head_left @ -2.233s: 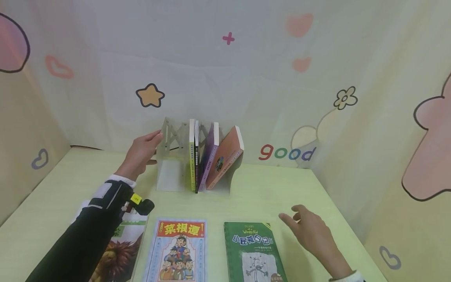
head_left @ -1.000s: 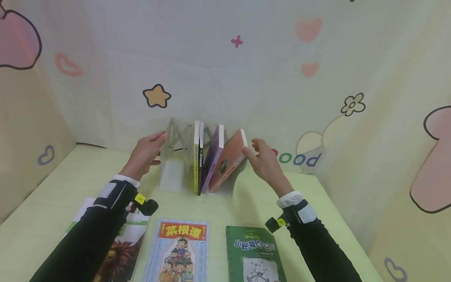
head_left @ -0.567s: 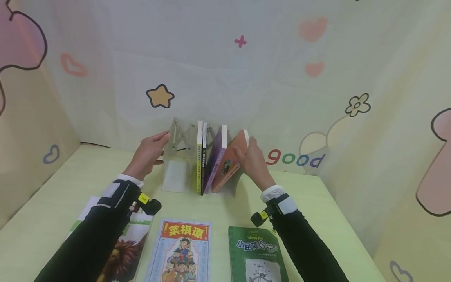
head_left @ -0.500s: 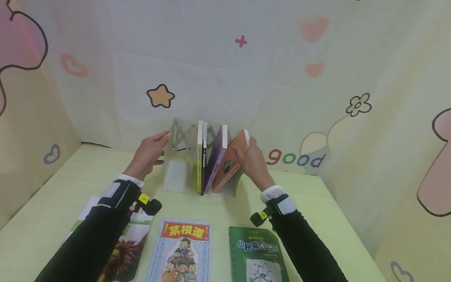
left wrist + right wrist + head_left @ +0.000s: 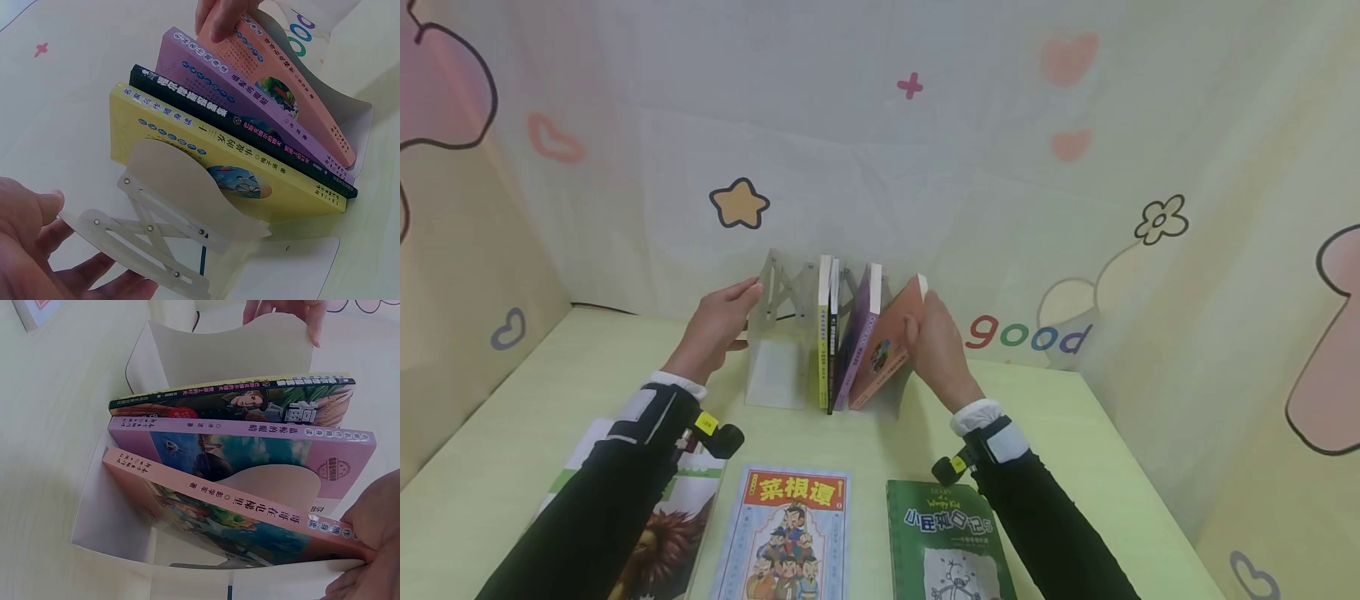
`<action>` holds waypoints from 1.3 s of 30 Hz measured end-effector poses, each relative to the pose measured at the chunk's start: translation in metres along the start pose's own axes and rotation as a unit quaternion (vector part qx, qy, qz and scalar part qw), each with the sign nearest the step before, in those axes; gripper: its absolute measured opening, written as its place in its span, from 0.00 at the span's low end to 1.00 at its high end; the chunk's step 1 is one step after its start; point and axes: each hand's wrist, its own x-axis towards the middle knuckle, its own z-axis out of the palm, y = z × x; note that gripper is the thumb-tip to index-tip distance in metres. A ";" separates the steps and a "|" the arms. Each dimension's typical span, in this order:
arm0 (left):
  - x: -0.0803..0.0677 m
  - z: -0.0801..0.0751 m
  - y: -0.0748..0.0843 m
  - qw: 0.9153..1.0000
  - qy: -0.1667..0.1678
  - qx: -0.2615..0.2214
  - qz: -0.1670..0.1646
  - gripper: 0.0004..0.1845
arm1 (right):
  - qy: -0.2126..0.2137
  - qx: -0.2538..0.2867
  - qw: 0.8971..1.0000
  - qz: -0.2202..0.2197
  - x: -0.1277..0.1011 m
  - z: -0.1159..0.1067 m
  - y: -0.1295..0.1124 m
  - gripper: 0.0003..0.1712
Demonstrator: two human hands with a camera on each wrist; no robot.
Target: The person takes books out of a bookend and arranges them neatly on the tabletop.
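Note:
My left hand grips the left end panel of a pale expandable book rack, thumb on the panel's edge and fingers behind it. At the rack's right side my right hand pinches the upper end of an orange book, which leans to the right against the right end panel. Left of it a purple book tilts slightly to the right. Beside that a thin black-spined book and a yellow book stand nearly upright together. Between the yellow book and the left panel shows the white base plate.
Along the front of the pale table lie a book with a lion cover, partly under my left sleeve, a light blue comic-style book and a green book. A printed cloth hangs behind the rack.
My right hand has moved from above the table at the front right, forward and left to the orange book, and taken hold of its upper end. The left hand stays at the rack panel.

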 end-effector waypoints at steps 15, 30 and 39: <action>-0.001 0.001 0.001 1.000 -0.002 0.002 0.007 0.32 | 0.005 -0.039 0.998 -0.043 -0.007 -0.004 0.001 0.13; -0.001 0.000 -0.001 1.000 -0.004 0.002 0.008 0.32 | 0.097 -0.020 0.984 -0.147 -0.034 0.005 -0.006 0.20; -0.001 0.000 -0.002 1.000 -0.003 0.001 0.007 0.32 | 0.111 0.000 0.984 -0.140 -0.059 0.008 -0.020 0.29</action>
